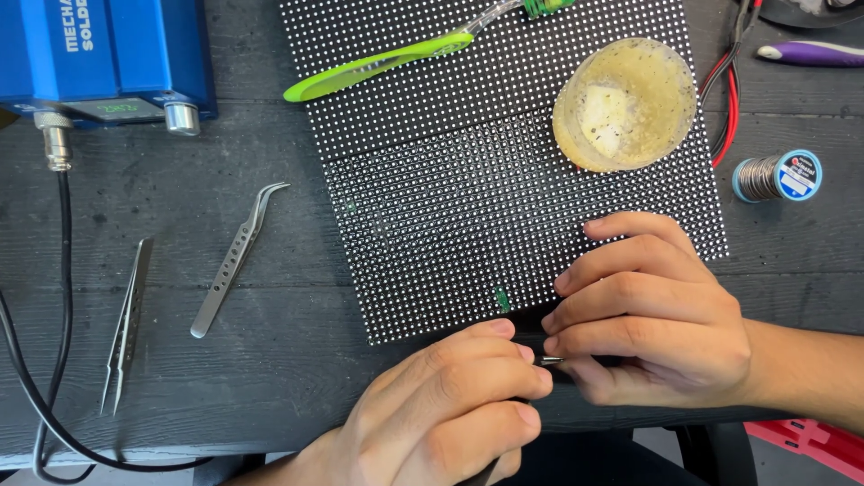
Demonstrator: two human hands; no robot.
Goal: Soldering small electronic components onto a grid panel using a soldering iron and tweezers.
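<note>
A black panel (468, 162) covered in a grid of small white dots lies flat on the dark wooden table (270, 360). My left hand (450, 405) and my right hand (648, 310) meet at the panel's near edge, fingers curled. Between their fingertips pokes a thin metal tip (551, 361); the tool's body is hidden by both hands, so I cannot tell which hand grips it. My right hand's fingers rest on the panel's near right corner. A small green mark (502, 299) shows on the panel just above the fingertips.
A round tub of yellowish paste (625, 103) and a green-handled tool (387, 61) lie on the panel. Curved tweezers (236, 256) and straight tweezers (128, 324) lie left. A blue soldering station (108, 54) with black cable (63, 297) sits far left. A solder spool (778, 175) and red wires (731, 99) lie right.
</note>
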